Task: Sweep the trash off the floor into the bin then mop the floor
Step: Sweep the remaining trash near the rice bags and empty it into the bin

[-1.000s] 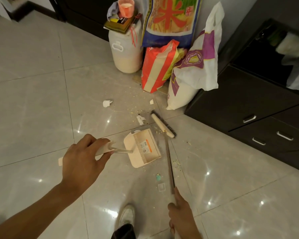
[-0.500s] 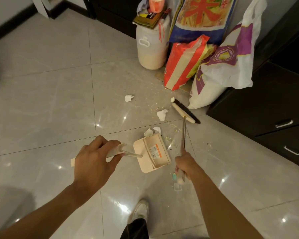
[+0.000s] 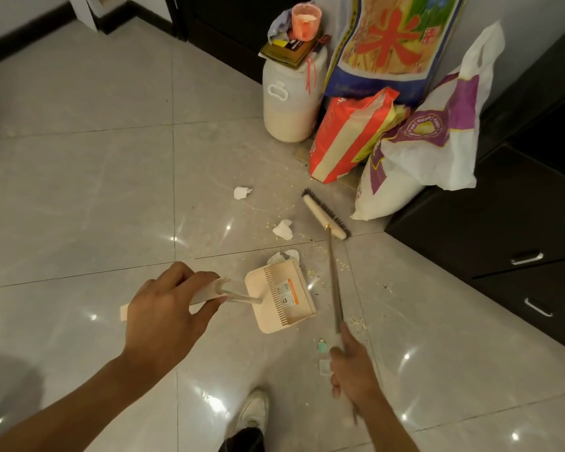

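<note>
The left hand (image 3: 163, 321) is curled round the grip of the cream dustpan (image 3: 281, 295), which sits on the tiled floor (image 3: 79, 207) in the middle of the view. The right hand (image 3: 353, 373) is closed round the low end of the broom (image 3: 334, 282) stick. The long axis of the broom goes from the right hand at 6 o'clock up to its head at 12 o'clock, leaning a little to 11. The head bar crosses this line from about 10 to 4 o'clock. Its dark bristles are on the side toward the white and purple sack (image 3: 437, 141), which is near.

What can go wrong, I think:
- **Crumbs:** the grip is far from the head, so a fast pull toward the pan may throw the crumbs (image 3: 311, 273) sideways past it.
- **Pan:** it looks light and is held by a thin handle, so it may slide or turn when the bristles hit it.
- **Paper scrap:** the paper scrap (image 3: 242, 192) at 11 o'clock from the pan lies outside the broom's line.
- **Green piece:** the small green piece (image 3: 322, 347) just beside the right hand lies behind the pan and can be forgotten.
- **Sack:** the bristles may also catch it.
</note>
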Motion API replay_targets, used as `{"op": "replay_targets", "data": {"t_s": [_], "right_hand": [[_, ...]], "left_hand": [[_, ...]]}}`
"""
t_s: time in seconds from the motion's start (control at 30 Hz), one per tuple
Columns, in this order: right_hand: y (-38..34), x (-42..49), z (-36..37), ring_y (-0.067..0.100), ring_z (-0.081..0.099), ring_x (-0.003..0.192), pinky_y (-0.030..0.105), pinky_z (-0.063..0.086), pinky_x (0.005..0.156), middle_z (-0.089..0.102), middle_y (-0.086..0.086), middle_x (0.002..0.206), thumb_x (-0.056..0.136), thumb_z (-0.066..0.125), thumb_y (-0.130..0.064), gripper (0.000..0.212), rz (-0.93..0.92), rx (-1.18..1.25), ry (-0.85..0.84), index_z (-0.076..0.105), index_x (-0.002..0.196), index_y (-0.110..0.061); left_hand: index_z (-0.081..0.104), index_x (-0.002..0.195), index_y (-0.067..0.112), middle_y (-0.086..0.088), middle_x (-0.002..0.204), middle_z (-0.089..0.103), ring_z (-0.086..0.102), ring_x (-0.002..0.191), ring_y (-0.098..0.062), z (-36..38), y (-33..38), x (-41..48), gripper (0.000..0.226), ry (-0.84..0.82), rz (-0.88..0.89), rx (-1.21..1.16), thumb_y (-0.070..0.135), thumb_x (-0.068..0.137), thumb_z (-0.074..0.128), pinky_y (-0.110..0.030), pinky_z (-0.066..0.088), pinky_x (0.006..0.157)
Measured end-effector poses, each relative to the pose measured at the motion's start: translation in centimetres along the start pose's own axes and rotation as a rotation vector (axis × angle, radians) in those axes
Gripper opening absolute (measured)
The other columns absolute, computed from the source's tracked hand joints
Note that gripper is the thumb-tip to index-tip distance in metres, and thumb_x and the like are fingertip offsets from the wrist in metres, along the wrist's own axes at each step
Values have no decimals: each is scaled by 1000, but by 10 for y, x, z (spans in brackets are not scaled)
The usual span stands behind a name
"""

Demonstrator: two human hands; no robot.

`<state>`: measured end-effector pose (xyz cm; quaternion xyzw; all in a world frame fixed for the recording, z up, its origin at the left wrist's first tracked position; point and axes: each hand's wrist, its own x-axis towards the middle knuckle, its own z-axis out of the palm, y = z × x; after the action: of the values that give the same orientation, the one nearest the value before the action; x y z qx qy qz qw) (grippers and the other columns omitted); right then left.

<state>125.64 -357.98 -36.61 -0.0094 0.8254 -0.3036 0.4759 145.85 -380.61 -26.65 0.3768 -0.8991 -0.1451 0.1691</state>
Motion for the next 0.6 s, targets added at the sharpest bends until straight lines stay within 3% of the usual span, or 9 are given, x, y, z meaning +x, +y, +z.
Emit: {"op": "replay_targets", "data": {"t_s": [0.13,0.23,0.33,0.43,0.6], "right_hand": [[-41,66,-14,17,56,49,30,51,45,67,10,89,101,49,-7,64,-90,-105,72,34,156,-36],[-66,127,-23,22,59,52,35,55,52,67,11,88,101,49,-9,60,-103,-187,104,38,154,-35],[-85,182,-33,27,60,56,40,55,57,67,17,93,101,50,-12,57,-88,-242,133,41,154,-30],[-90,207,-36,26,55,53,35,50,52,65,22,79,102,51,-9,62,-77,-298,23,35,157,-33],[-72,174,-45,22,45,46,32,43,47,53,15,60,98,50,4,72,-40,-217,-101,33,157,-33]], "left_hand": [[77,102,26,8,83,58,48,61,-11,2,-7,5,35,1,-11,12,55,86,62,-19,31,56],[77,103,28,9,84,58,51,63,-10,8,-12,8,28,-2,-24,28,52,90,72,-12,29,59],[76,104,30,10,85,58,52,64,-10,13,-17,9,29,-16,-30,14,51,86,71,-16,36,57],[75,105,32,12,86,57,51,66,-9,15,-22,12,27,-16,-36,19,53,88,71,-17,38,58],[77,105,29,10,85,59,51,64,-9,11,-20,19,30,-12,-35,31,53,89,68,-11,30,61]]}}
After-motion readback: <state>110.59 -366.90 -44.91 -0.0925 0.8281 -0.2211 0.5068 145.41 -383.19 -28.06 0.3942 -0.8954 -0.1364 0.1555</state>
